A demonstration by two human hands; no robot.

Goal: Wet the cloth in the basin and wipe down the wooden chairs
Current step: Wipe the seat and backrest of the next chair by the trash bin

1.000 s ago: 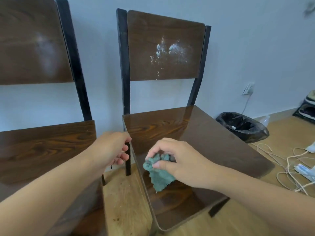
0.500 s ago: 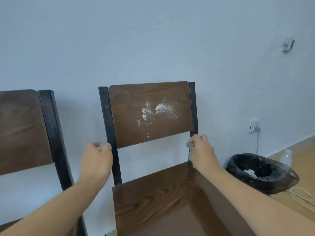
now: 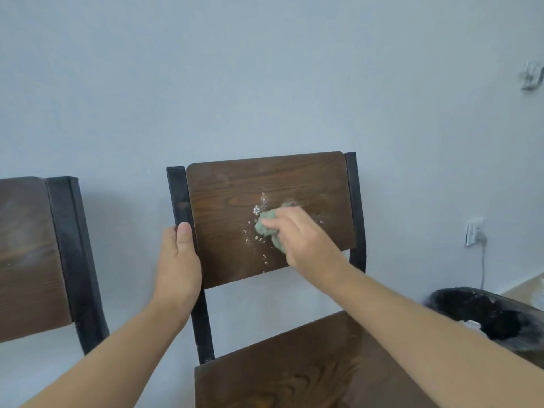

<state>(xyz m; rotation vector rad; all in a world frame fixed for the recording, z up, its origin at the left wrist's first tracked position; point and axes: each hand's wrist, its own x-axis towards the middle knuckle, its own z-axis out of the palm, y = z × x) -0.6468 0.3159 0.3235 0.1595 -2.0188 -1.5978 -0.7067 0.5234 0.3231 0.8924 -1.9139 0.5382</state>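
Observation:
A dark wooden chair with a black metal frame stands against the wall; its backrest (image 3: pixel 235 201) carries white powdery specks near the middle. My right hand (image 3: pixel 303 240) presses a crumpled green cloth (image 3: pixel 266 226) onto those specks. My left hand (image 3: pixel 179 260) grips the chair's left black post (image 3: pixel 179 195), thumb on the front. Below lies the chair's glossy seat (image 3: pixel 309 372), partly covered by my right forearm. No basin is in view.
A second wooden chair (image 3: pixel 29 254) stands at the left, close beside the first. A black-lined bin (image 3: pixel 494 316) sits on the floor at the right. A wall socket with a plug and cable (image 3: pixel 474 234) is above it. A metal hook (image 3: pixel 531 79) hangs high on the wall.
My view has risen from the seat to the backrest. My right hand moved the cloth from the seat up onto the white specks. My left hand took hold of the left post.

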